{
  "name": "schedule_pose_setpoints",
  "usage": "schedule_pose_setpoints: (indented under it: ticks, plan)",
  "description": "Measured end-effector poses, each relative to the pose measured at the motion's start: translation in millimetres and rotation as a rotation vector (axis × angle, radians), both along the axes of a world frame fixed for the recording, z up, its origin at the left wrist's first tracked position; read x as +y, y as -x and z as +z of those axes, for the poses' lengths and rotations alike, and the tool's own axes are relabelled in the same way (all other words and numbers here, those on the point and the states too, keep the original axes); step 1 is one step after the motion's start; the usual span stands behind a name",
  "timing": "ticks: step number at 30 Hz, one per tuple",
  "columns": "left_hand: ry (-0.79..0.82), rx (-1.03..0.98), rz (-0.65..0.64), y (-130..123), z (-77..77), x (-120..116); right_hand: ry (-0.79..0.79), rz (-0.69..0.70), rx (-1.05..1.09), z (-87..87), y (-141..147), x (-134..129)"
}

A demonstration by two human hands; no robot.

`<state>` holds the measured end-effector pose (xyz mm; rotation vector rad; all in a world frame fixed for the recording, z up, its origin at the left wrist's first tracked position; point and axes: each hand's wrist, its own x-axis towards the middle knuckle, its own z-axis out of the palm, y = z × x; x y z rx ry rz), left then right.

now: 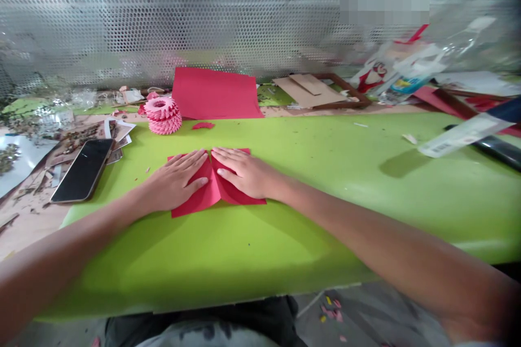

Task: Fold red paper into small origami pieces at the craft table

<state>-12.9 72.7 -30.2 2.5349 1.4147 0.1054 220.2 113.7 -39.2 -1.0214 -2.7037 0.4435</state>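
A small red paper (203,201) lies on the green table cover (293,249), with a raised crease down its middle. My left hand (176,181) rests flat on the paper's left half, fingers stretched toward the crease. On the right half lies my right hand (244,172), flat too, its fingertips close to those of my left hand. Both hands press on the paper and grip nothing. Parts of the sheet are hidden beneath them.
Behind are a pink pleated paper roll (163,115), a larger red sheet (217,93) and brown cardboard (309,90). A phone (83,171) lies left among scraps. At right are a plastic bottle (423,73) and a white tube (459,135).
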Motion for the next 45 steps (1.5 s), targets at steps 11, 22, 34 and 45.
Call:
schedule_pose_setpoints:
  ticks: [11, 22, 34, 45]
  plan:
    - [0.000, -0.038, -0.071, 1.9, 5.5, -8.6, -0.124, -0.015, 0.027, 10.3, 1.0, 0.6]
    - [-0.032, -0.006, -0.016, -3.6, -2.1, -9.3, 0.081, -0.056, -0.145, 4.4, -3.0, -11.8]
    - [-0.035, 0.022, -0.056, 9.9, -1.3, -7.7, 0.088, -0.059, -0.158, 4.0, -4.6, -10.7]
    - [-0.180, -0.147, -0.136, 19.4, 14.0, 13.5, -0.040, -0.040, -0.023, 10.4, -9.1, -6.8]
